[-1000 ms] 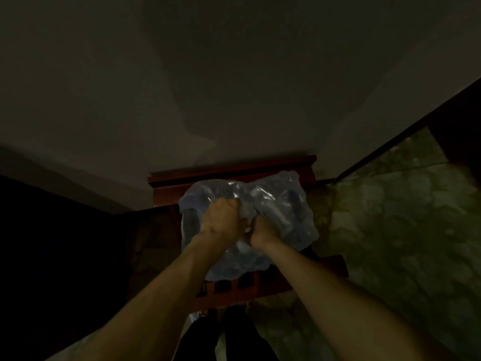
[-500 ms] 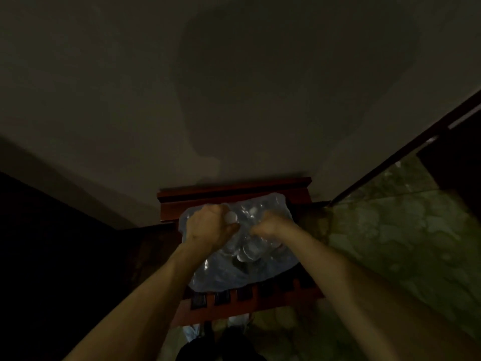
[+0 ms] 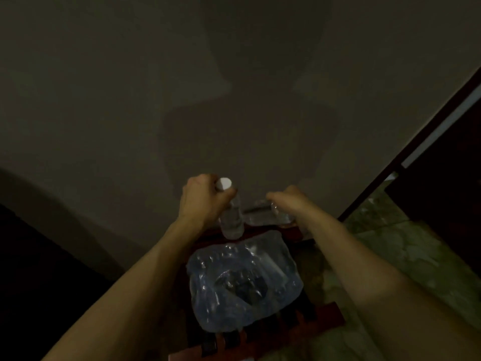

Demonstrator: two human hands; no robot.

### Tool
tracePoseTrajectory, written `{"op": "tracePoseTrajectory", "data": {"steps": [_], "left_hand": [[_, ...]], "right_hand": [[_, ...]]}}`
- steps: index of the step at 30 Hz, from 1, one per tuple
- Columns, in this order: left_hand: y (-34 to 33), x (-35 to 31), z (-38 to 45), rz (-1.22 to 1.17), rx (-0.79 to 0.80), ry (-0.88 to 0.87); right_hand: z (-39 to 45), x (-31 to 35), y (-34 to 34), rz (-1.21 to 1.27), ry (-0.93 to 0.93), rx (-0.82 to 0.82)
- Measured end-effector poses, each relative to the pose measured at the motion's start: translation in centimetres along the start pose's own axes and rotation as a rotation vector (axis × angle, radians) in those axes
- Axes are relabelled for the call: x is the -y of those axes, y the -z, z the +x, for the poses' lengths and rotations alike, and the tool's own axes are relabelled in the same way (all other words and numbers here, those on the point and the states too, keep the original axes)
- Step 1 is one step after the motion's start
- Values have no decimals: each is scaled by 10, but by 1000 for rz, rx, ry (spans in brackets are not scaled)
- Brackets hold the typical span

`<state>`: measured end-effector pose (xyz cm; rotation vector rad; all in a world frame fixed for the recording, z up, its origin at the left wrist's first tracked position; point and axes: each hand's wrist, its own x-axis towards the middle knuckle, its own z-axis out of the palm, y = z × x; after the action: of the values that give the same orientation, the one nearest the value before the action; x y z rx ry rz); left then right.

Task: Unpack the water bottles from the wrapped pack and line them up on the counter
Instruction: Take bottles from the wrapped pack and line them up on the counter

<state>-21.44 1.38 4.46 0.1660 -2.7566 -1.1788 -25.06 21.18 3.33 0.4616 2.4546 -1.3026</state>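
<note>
Left hand (image 3: 200, 199) grips a bottle (image 3: 230, 217) by its neck above the torn pack (image 3: 242, 282); right hand (image 3: 289, 201) seems clamped on another (image 3: 265, 213), blurred. In this gloom either could slip or land off the ledge (image 3: 291, 233)

The left hand (image 3: 201, 198) held an upright bottle (image 3: 230, 217) by its neck; the right hand (image 3: 285, 200) gripped another bottle (image 3: 260, 213) above the torn pack (image 3: 242, 280).
</note>
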Motion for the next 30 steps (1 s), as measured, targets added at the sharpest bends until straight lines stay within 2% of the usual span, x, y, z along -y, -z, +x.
{"op": "tracePoseTrajectory", "data": {"steps": [3, 9, 12, 16, 18, 25, 28, 30], "left_hand": [[40, -10, 2, -102, -130, -46], [115, -26, -6, -198, -262, -226], [152, -30, -15, -214, -267, -311], [203, -26, -29, -278, -78, -362], [225, -25, -41, -346, -51, -347], [283, -23, -90, -652, -174, -198], [301, -9, -106, -653, -262, -148], [312, -1, -115, -592, -326, -163]], "right_hand": [[-27, 20, 4, 434, -97, 64], [-77, 37, -14, 824, 12, 311], [-99, 49, -26, 876, 95, 444], [-128, 67, -39, 909, 182, 575], [-145, 74, -48, 966, 202, 672], [-203, 90, -105, 1144, 278, 1034], [-231, 100, -127, 1153, 307, 1125], [-243, 108, -143, 1129, 346, 1116]]}}
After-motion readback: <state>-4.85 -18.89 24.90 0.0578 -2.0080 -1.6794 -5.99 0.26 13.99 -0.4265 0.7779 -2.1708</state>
